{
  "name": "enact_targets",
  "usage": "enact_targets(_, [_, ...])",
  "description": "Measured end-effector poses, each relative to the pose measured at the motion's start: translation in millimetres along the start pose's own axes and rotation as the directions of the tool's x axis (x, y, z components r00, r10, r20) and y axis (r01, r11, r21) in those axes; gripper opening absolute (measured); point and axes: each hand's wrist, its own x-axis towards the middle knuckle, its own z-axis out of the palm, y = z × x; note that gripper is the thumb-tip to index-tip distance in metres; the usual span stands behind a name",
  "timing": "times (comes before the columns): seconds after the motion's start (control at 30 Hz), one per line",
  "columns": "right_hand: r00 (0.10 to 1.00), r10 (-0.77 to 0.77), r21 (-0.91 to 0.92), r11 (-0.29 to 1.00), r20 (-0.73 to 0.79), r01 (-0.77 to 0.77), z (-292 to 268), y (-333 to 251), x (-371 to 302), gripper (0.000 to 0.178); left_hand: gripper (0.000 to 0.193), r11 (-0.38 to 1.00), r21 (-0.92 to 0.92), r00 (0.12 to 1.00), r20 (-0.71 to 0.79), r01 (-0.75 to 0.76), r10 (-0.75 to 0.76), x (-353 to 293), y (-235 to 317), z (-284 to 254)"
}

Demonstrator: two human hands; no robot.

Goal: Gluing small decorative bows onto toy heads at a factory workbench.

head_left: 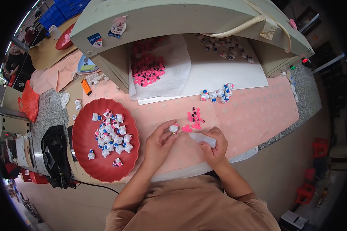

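Note:
Between the fingertips of my left hand (160,143) is a small white figurine (174,128), held upright over the pink-covered table. My right hand (216,146) grips a translucent squeeze bottle (204,139), its narrow tip pointing left toward the figurine. I cannot tell whether the tip touches it. Just beyond both hands lies a loose group of small pink and dark oval pieces (195,117). A scalloped red tray (81,154) left of my left hand holds several white figurines (113,136) with blue and pink parts.
Ahead stands a grey-green hooded cabinet (189,17) with pink pieces (148,71) on white paper and more figurines (229,48) inside. A row of figurines (218,93) sits at its front edge. An orange box-cutter-like object (86,87) and a black bag (56,156) are at left.

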Motion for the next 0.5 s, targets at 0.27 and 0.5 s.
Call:
enact_targets(0.27, [1.000, 0.002, -0.037, 0.999, 0.012, -0.002, 1.2, -1.8, 1.3, 0.032, 0.039, 0.999, 0.029, 1.000, -0.008, 0.018, -0.018, -0.5, 1.1, 1.5])
enact_targets(0.5, [1.000, -0.001, -0.043, 0.999, 0.016, 0.002, 1.9, -2.9, 3.0, 0.031, 0.040, 0.999, 0.051, 1.000, -0.003, 0.008, -0.008, -0.5, 0.9, 1.3])
